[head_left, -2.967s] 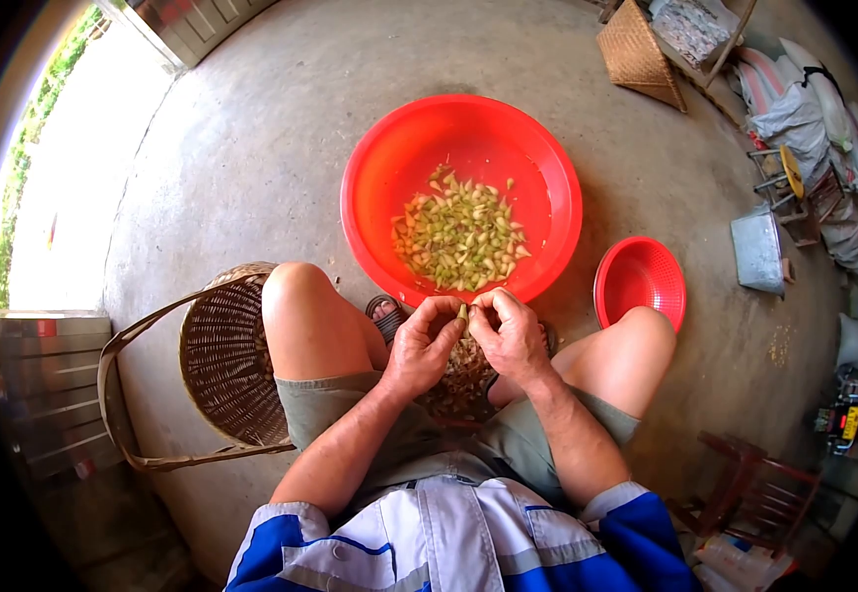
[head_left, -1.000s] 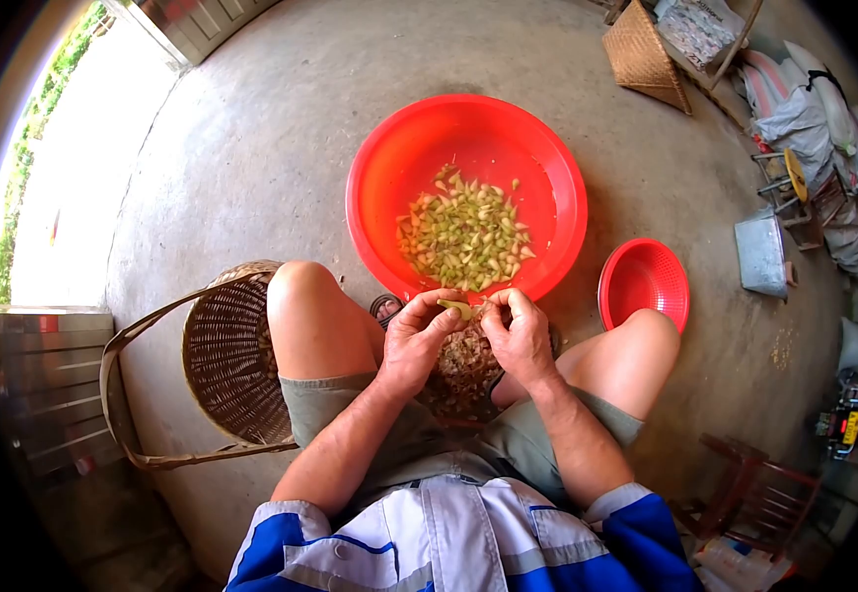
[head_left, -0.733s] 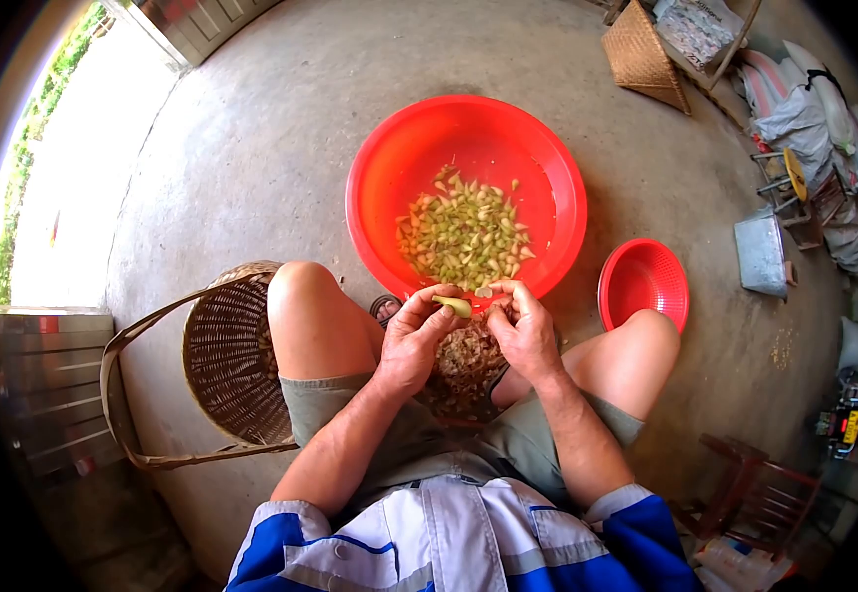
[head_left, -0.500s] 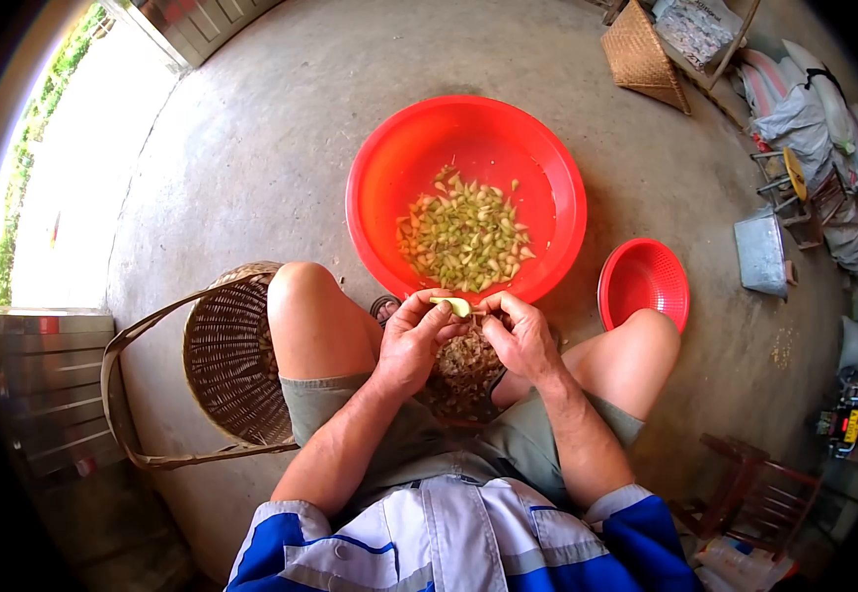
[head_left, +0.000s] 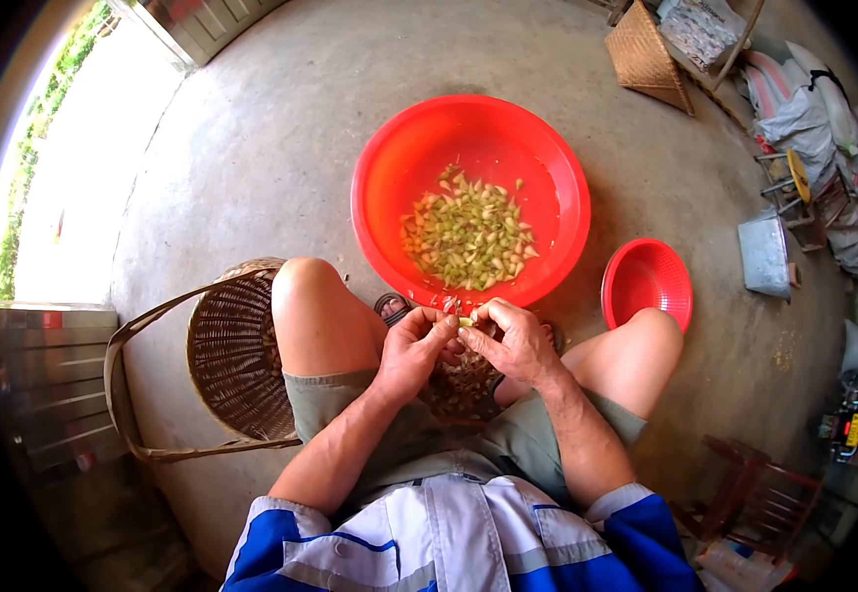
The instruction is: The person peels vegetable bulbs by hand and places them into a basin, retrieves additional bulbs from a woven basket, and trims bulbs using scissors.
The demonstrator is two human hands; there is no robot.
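Observation:
My left hand is closed in a pinch on a small pale green bulb, which is mostly hidden between the fingertips. The closed fingers of my right hand meet it from the other side, thumb and forefinger on the bulb too. Just beyond both hands stands a large red basin. Many pale green and cream pointed bulbs lie in it in a heap. Below my hands, between my feet, is a pile of brown papery peelings.
A woven basket with a long handle tilts beside my left knee. A small red colander sits by my right knee. Further right are a metal bucket, sacks and a wooden chair. A wicker piece stands at the back.
The bulb showed long and bare between my hands before; now the fingertips are closer together and cover most of it. My right hand has moved slightly left and turned inward.

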